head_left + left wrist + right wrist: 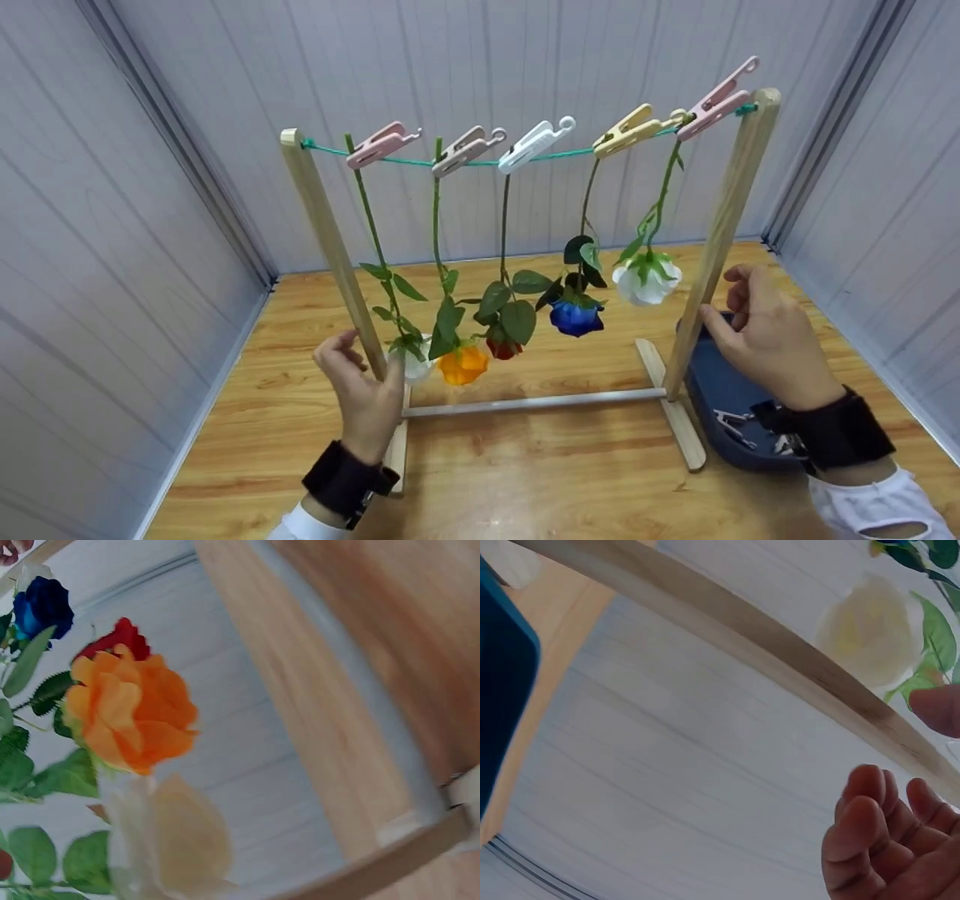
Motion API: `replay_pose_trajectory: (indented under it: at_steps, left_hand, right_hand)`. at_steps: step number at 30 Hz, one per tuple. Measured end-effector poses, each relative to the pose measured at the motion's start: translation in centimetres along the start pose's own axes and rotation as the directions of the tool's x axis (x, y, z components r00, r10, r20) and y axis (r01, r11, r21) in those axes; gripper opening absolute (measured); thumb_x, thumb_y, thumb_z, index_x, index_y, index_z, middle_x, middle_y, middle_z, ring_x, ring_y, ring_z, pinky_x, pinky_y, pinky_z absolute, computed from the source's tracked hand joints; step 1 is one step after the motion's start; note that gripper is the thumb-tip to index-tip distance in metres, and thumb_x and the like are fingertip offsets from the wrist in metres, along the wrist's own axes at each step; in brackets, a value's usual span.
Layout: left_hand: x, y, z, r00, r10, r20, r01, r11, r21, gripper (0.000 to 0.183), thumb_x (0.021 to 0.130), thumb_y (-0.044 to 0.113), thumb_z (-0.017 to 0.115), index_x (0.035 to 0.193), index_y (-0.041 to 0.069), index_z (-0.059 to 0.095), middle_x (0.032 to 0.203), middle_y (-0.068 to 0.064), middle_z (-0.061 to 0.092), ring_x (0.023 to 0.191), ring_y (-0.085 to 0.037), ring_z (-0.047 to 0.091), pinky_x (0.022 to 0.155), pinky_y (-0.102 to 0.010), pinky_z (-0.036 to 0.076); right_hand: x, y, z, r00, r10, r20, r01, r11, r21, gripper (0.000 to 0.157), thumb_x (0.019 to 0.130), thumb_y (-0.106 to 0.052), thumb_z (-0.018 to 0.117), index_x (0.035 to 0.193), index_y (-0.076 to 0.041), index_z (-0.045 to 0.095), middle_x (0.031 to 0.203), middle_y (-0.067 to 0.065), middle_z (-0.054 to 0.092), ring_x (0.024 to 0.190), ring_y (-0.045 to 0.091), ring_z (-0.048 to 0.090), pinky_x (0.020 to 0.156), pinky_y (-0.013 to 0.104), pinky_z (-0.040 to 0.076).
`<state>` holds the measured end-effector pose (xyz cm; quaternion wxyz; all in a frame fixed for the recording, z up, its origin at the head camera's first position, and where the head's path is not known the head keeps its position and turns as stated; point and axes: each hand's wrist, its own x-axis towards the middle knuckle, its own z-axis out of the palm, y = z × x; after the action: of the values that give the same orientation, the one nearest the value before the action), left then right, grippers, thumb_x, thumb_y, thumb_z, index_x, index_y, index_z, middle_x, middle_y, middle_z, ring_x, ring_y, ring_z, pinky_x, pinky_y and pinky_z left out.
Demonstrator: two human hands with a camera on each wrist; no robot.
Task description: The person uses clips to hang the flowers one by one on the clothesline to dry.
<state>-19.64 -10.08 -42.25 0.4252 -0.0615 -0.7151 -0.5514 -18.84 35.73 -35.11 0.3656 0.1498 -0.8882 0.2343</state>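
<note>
A wooden rack carries a green cord [409, 161] between two posts, with several roses hanging head down from clothespins. My left hand [367, 397] is at the left post [330, 225], fingers and thumb spread to either side of it, beside a white rose [418, 364]. An orange rose [135, 712], a red rose [504, 346] and a blue rose [576, 315] follow to the right. Close to the right post [724, 217], near another white rose [649, 281], my right hand [772, 337] has loosely bent fingers and holds nothing. Only a fingertip of my left hand shows in its wrist view.
A dark blue tray [701, 375] with a few clothespins [735, 427] in it sits right of the rack, partly under my right forearm. A pale crossbar [532, 403] joins the rack's wooden feet [684, 435]. Panelled walls [480, 67] enclose the wooden tabletop [540, 480].
</note>
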Motion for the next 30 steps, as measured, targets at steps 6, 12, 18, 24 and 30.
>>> replay_pose_trajectory:
  at_steps: [6,12,18,24,30]
  left_hand:
    - [0.0,-2.0,-2.7,0.974,-0.167,0.154,0.136,0.972,0.194,0.067,0.083,-0.019,0.069,0.143,-0.011,0.042,0.129,-0.024,0.042,0.104,-0.026,0.040,0.087,-0.032,0.037]
    - [-0.4,-2.9,-4.2,0.826,-0.348,0.444,0.237,0.928,0.286,0.067,0.096,-0.012,0.058,0.158,-0.005,0.037,0.139,-0.027,0.046,0.116,-0.040,0.055,0.078,-0.034,0.059]
    - [-0.6,-2.8,-4.2,0.782,-0.374,0.499,0.267,0.924,0.274,0.052,0.096,-0.012,0.050,0.148,-0.007,0.045,0.125,-0.027,0.055,0.093,-0.033,0.066,0.062,-0.030,0.061]
    - [-0.3,-3.0,-3.9,0.779,-0.373,0.504,0.232,0.918,0.320,0.037,0.098,-0.010,0.049,0.135,-0.007,0.049,0.115,-0.026,0.057,0.080,-0.026,0.064,0.059,-0.030,0.059]
    - [-0.3,-3.3,-3.7,0.773,-0.383,0.506,0.228,0.912,0.341,0.037,0.099,-0.008,0.048,0.136,-0.008,0.049,0.116,-0.025,0.057,0.080,-0.026,0.062,0.061,-0.030,0.058]
  right_hand:
    - [-0.5,0.8,1.2,0.988,0.026,0.149,-0.025,1.000,-0.009,0.057,0.093,-0.006,0.083,0.138,0.007,0.051,0.090,0.015,0.067,0.070,0.019,0.062,0.059,0.030,0.046]
    - [-0.9,1.2,1.8,0.982,-0.025,0.188,0.020,0.999,0.026,0.048,0.094,0.000,0.080,0.133,0.004,0.053,0.092,0.017,0.072,0.076,0.028,0.071,0.063,0.040,0.057]
    - [-1.3,1.0,2.0,0.982,-0.027,0.186,0.019,0.999,0.046,0.040,0.094,0.007,0.076,0.129,0.009,0.056,0.100,0.025,0.073,0.086,0.039,0.074,0.070,0.053,0.060]
    - [-1.3,0.9,2.1,0.983,-0.020,0.183,0.009,0.998,0.062,0.032,0.097,0.004,0.075,0.123,0.010,0.056,0.092,0.020,0.071,0.080,0.032,0.071,0.064,0.040,0.057]
    - [-1.4,1.0,2.3,0.980,0.001,0.197,-0.015,0.998,0.068,0.028,0.099,0.005,0.072,0.121,0.010,0.056,0.092,0.021,0.070,0.079,0.033,0.071,0.064,0.041,0.056]
